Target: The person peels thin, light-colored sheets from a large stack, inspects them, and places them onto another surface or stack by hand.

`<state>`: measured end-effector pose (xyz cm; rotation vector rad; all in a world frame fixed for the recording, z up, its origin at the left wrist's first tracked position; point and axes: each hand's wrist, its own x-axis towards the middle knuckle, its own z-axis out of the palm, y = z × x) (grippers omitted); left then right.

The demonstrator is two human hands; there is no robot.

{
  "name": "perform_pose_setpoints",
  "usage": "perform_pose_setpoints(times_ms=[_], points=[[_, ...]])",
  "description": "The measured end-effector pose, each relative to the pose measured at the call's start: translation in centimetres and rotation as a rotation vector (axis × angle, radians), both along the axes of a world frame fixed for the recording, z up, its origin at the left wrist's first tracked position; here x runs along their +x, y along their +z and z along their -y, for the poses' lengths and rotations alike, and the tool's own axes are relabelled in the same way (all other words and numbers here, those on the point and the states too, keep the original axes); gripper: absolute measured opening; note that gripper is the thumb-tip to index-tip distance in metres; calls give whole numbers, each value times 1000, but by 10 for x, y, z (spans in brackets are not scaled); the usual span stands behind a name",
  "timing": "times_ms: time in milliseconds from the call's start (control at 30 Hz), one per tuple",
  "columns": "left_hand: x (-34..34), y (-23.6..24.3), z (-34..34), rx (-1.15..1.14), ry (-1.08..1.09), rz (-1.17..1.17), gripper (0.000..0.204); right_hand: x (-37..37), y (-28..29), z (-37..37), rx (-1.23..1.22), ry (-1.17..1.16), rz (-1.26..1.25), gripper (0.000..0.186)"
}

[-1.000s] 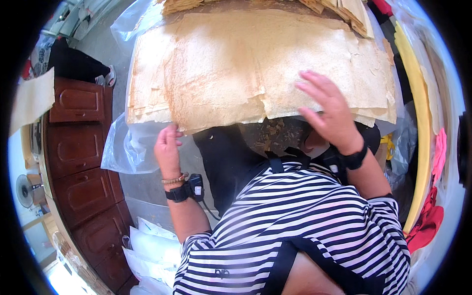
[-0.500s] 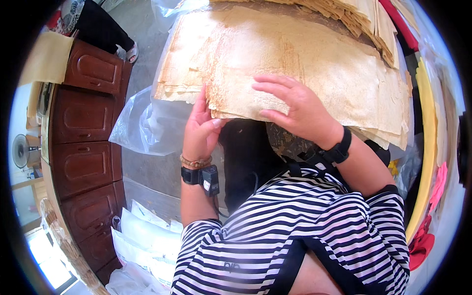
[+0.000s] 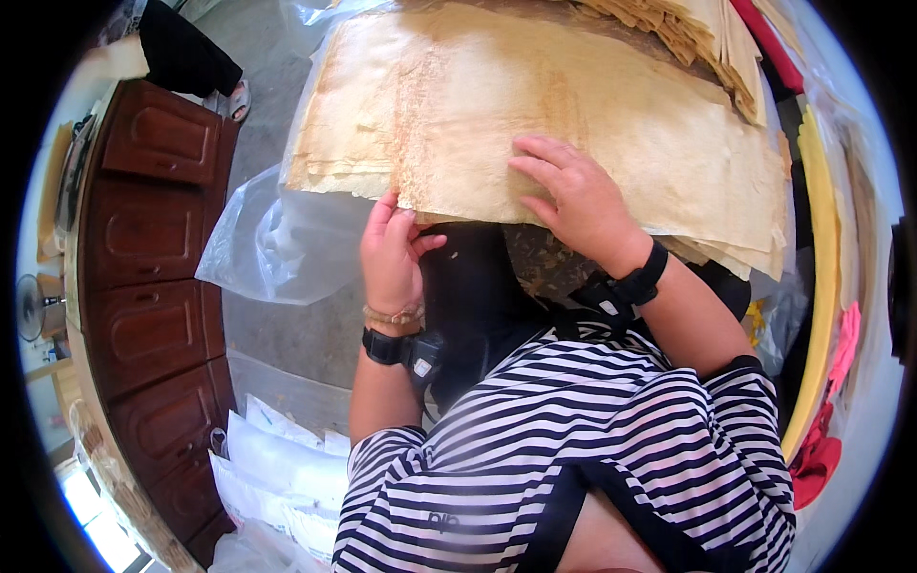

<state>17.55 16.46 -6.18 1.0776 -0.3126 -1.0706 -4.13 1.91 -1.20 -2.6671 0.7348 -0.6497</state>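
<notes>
A stack of thin, crinkled, pale yellow sheets lies in front of me, marked with brown streaks; I cannot tell what they are made of. At its near edge, left of the middle, my left hand pinches the edge of the top sheet between thumb and fingertip, its other fingers loosely bent. My right hand rests on the top sheet near the front edge, palm down, fingers stretched and apart. Both wrists wear black straps. What lies under the stack is mostly hidden.
More folded yellow sheets are heaped beyond the stack. Clear plastic hangs from its left side. Brown cabinets line the left, with white sacks in front. A person's leg shows at the upper left. Yellow cloth-like edging runs along the right.
My left hand has drawn back a little toward me, from under the sheet to a pinch at its edge. My right hand has shifted slightly right. The person at upper left has moved slightly left.
</notes>
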Motion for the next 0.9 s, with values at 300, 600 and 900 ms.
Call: perform_pose_setpoints(times_ms=[300,600,900], points=[[-16,18,22,79,60,321,26,38,21,-25,143,43,119,50],[-23,16,39,42,87,540,19,57,-14,4,327,-117,280,31],[15,0,29,325,53,789,30,14,-14,51,966,-559,975,31]])
